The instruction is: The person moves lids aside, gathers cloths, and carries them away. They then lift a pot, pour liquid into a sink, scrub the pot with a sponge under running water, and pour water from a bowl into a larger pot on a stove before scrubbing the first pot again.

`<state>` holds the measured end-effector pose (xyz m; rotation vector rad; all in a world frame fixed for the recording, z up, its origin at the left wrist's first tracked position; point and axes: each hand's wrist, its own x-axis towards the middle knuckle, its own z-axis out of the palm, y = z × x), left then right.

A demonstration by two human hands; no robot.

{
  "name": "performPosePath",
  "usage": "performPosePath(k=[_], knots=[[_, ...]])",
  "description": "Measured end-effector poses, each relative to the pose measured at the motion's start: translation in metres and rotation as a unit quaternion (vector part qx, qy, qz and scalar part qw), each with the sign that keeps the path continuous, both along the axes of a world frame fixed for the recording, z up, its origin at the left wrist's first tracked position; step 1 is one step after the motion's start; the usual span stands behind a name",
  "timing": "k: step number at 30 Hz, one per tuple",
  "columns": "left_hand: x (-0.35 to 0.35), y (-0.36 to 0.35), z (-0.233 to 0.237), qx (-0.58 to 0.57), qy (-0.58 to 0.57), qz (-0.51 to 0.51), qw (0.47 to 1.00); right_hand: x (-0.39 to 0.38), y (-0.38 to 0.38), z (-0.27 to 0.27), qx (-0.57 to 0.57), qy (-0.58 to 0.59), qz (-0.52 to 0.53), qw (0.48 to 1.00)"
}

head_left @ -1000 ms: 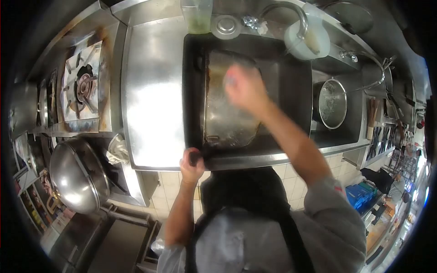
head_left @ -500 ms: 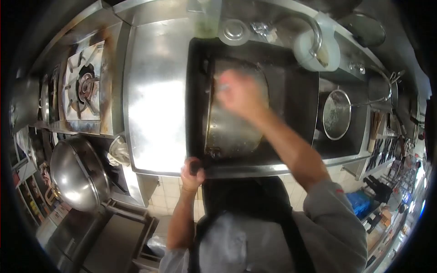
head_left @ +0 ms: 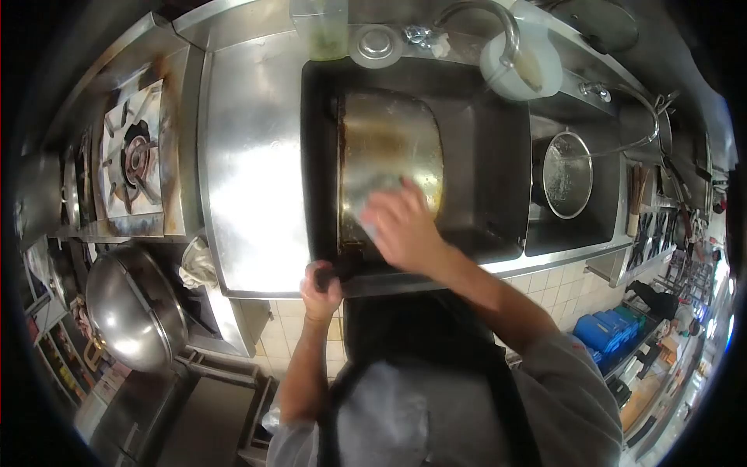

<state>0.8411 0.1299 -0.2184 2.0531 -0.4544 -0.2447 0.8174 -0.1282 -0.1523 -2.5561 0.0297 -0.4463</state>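
A large metal pan [head_left: 381, 128] with one straight side and one rounded side lies in the dark sink basin [head_left: 490, 156]. Brown staining marks its surface. My left hand [head_left: 321, 294] is closed around its dark handle [head_left: 331, 272] at the sink's front edge. Over the lower part of the pan, my right hand [head_left: 401, 229] presses down with bent fingers on a greyish scouring pad [head_left: 369, 229]. The pad is mostly hidden under the fingers, and the hand is slightly blurred.
A curved faucet [head_left: 510, 35] and a white tub [head_left: 537, 66] stand behind the sink. A round strainer [head_left: 568, 175] sits in the right basin. Metal counter [head_left: 253, 171] and a gas burner [head_left: 136, 156] lie left. A big metal bowl [head_left: 128, 311] stands lower left.
My right hand has moved from the pan's far part down towards its near part. My left hand keeps its hold on the handle. The whole view has shifted slightly.
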Motion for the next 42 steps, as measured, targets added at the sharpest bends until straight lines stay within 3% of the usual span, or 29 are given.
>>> performPosePath(k=[3,5,6,8,10,15,19,21,24,27,30,34,37,39,42], knots=[[0.001,0.001,0.000,0.004,0.004,-0.011,1.000,-0.031,-0.006,-0.003,-0.042,0.041,0.060,0.996],[0.001,0.002,-0.003,0.001,-0.002,-0.013,1.000,-0.012,-0.027,-0.006,-0.066,0.016,0.068,0.995],[0.001,0.003,-0.005,0.000,-0.006,-0.010,1.000,0.009,-0.042,0.000,-0.065,-0.016,0.040,0.997],[0.002,0.001,-0.001,0.013,-0.007,-0.006,1.000,0.056,-0.074,-0.007,0.014,0.014,-0.116,0.993],[0.002,0.001,0.006,0.025,-0.018,-0.016,0.999,0.065,-0.082,-0.012,0.027,0.019,-0.137,0.990],[0.000,0.012,-0.006,0.012,0.025,-0.026,0.999,-0.028,-0.003,-0.017,-0.016,-0.012,-0.060,0.998],[0.002,0.007,-0.004,0.012,0.012,-0.014,1.000,-0.029,-0.052,-0.022,-0.036,-0.006,-0.030,0.999],[0.002,0.004,-0.003,0.019,-0.003,-0.013,1.000,0.014,-0.088,-0.044,0.078,-0.040,-0.157,0.984],[0.007,0.006,0.000,0.030,-0.014,-0.025,0.999,0.038,-0.098,-0.037,0.100,-0.050,-0.185,0.976],[0.003,0.012,-0.004,0.027,0.003,-0.019,0.999,-0.006,-0.059,-0.025,0.079,-0.043,-0.162,0.983],[0.004,0.011,-0.007,0.014,-0.016,-0.026,0.999,-0.007,-0.072,-0.008,0.009,0.000,-0.096,0.995],[0.003,0.014,-0.007,0.042,-0.004,-0.032,0.999,0.086,-0.120,-0.039,0.033,-0.018,-0.149,0.988],[0.006,0.009,0.003,0.026,0.002,-0.021,0.999,0.121,-0.078,-0.008,-0.001,0.043,-0.080,0.996],[0.007,0.008,0.003,0.026,-0.009,-0.027,0.999,0.098,-0.036,0.009,0.014,-0.009,-0.055,0.998],[0.007,0.009,0.003,0.024,-0.008,-0.029,0.999,0.041,-0.022,0.015,0.020,0.027,0.044,0.998]])
